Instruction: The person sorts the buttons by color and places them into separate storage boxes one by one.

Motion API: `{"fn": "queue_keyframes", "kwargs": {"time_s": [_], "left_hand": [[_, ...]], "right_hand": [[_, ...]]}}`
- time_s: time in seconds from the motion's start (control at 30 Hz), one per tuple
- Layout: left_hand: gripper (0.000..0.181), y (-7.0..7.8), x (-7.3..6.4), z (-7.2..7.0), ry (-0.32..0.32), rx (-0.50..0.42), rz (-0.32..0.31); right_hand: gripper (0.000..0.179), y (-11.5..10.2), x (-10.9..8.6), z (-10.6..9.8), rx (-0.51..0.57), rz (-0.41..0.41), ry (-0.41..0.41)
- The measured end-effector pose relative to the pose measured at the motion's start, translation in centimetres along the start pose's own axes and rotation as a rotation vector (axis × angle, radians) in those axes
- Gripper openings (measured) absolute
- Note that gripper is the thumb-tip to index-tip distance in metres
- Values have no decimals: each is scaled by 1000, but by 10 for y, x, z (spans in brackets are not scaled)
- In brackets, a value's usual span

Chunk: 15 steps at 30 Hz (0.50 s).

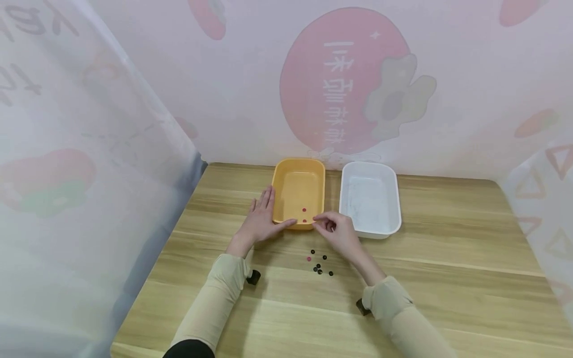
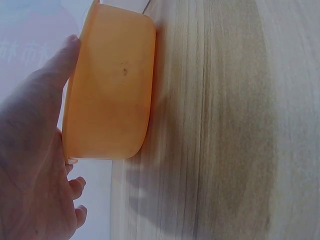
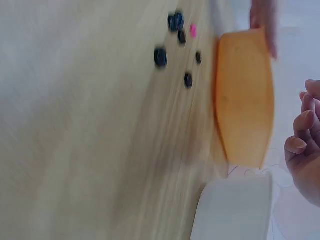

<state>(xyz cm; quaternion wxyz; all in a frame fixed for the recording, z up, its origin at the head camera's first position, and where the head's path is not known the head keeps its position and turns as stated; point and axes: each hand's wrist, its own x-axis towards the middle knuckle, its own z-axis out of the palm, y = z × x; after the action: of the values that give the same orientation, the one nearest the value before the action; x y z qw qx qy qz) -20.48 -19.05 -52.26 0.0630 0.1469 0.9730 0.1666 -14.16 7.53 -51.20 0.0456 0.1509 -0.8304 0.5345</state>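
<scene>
My left hand [image 1: 259,222] rests on the near left corner of a yellow-orange tray [image 1: 275,186], its thumb along the front rim and its fingers by the left side. Inside that tray lie two small pink discs, one [image 1: 304,210] behind the other [image 1: 304,221]. Over the tray's near right corner, my right hand [image 1: 336,232] holds thumb and forefinger together, pinching what looks like a small pink disc; the fingertips mostly cover it. On the table in front, another pink disc [image 1: 309,258] lies among several black discs [image 3: 160,57], button-like in shape.
A white tray [image 1: 370,233] stands right of the yellow-orange one, with a gap between them. Both are on a wood-grain table [image 1: 447,258] near its back edge. Printed cloth [image 1: 241,99] hangs behind and at the sides.
</scene>
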Motion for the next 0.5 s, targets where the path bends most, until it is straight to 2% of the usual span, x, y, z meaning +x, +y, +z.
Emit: {"fn": "queue_keyframes", "kwargs": {"time_s": [0.13, 0.27, 0.5], "left_hand": [[130, 1, 0, 0, 1, -4, 0], [129, 1, -1, -1, 2, 0, -6], [128, 0, 0, -1, 2, 1, -1]], "right_hand": [[14, -9, -17, 0, 75, 24, 5], [12, -14, -30, 3, 106, 14, -7], [12, -10, -47, 8, 81, -39, -58]]}}
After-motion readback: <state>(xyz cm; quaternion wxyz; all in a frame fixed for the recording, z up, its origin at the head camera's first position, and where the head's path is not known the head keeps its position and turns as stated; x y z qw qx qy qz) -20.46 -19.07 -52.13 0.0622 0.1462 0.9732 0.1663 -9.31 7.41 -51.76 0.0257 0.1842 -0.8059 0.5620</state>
